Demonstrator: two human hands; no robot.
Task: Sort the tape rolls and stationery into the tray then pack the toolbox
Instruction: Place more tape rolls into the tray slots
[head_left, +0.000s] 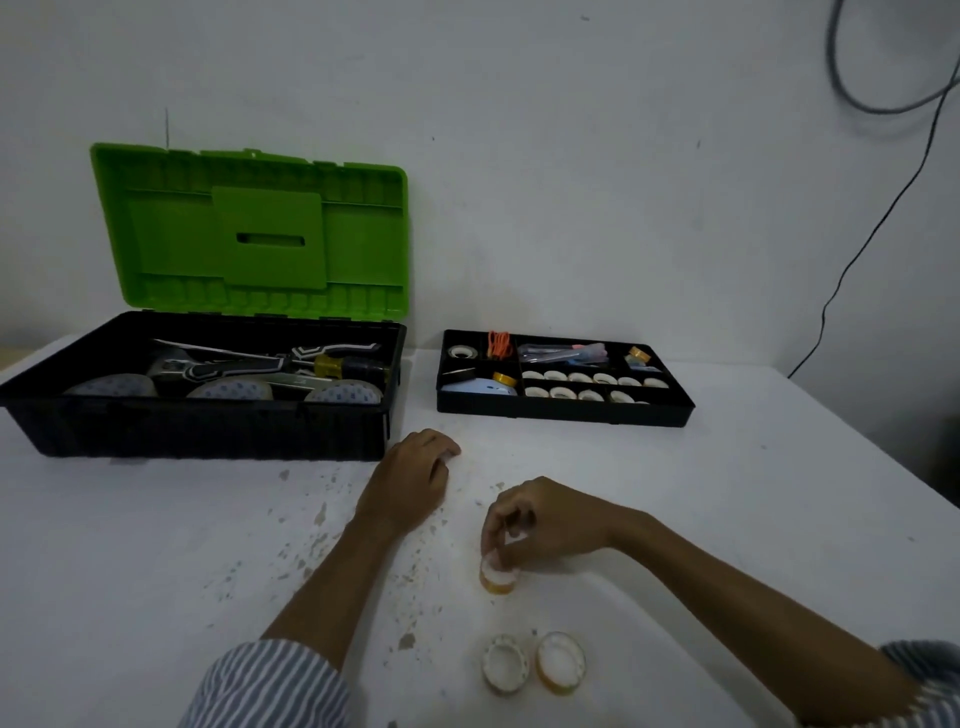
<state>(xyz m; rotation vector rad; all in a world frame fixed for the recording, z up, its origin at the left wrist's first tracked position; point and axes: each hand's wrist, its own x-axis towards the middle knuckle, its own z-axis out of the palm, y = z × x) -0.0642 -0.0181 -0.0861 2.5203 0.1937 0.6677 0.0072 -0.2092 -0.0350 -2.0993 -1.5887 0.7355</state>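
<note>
We see no brand, label or writing that we can read on any item. Our right hand (540, 519) pinches the top of a small tape roll (498, 574) standing on the white worktop (727, 493); the grip is closed around it with thumb and fingertips, and the roll shows a white core and an amber, translucent band. Our left hand (415, 478) rests palm down on the worktop, fingers loosely curled, holding nothing. Nearer to us, two more small tape rolls (532, 662) lie flat side by side, touching or almost so, one whitish and one amber. Beyond the hands sits the black tray (566, 413), its compartments holding rows of small white rolls, a yellow roll, orange bands and some clear pens. To its left stands the toolbox (208, 421), black base with its green lid (249, 228) raised against the wall, with large pale tape rolls and a yellow-handled tool inside.
</note>
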